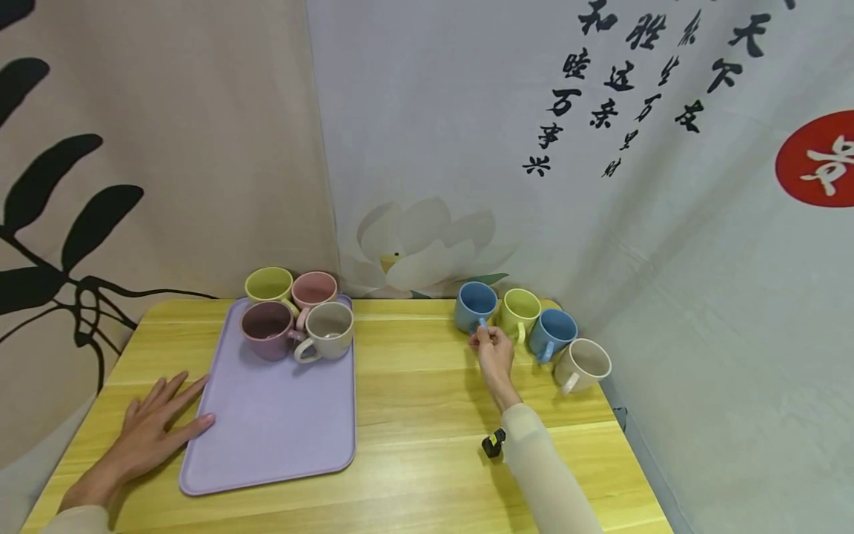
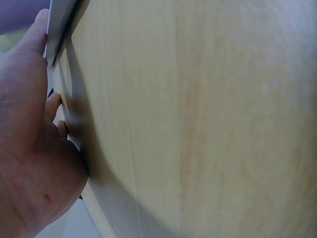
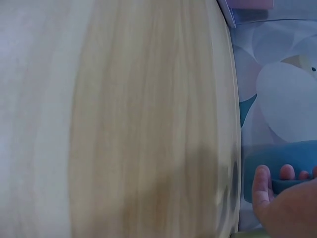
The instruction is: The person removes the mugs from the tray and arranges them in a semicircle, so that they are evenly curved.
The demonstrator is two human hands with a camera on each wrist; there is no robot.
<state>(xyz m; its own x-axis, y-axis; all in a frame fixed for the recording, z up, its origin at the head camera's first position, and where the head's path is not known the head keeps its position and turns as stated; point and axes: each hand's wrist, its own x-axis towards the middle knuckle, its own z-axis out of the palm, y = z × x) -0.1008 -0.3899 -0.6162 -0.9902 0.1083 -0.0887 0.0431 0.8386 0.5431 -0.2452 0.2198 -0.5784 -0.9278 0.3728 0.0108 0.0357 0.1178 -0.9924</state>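
My right hand (image 1: 495, 358) pinches the handle of a blue mug (image 1: 477, 300) near the table's back edge. In the right wrist view, fingertips curl at the handle against the blue mug (image 3: 287, 153). My left hand (image 1: 150, 434) lies with fingers spread at the left edge of a lavender tray (image 1: 267, 437); the thumb rests on its rim. On the tray's far half stand a yellow-green mug (image 1: 267, 283), a pink mug (image 1: 313, 288), a mauve mug (image 1: 265, 334) and an off-white mug (image 1: 331, 334).
Right of the held mug, a yellow-green mug (image 1: 520, 308), another blue mug (image 1: 552, 331) and a cream mug (image 1: 582, 363) stand in a slanting row along the wooden table's (image 1: 414, 415) right edge. A printed curtain (image 1: 427, 148) hangs behind. The wrist camera (image 1: 494, 443) sits on my right sleeve.
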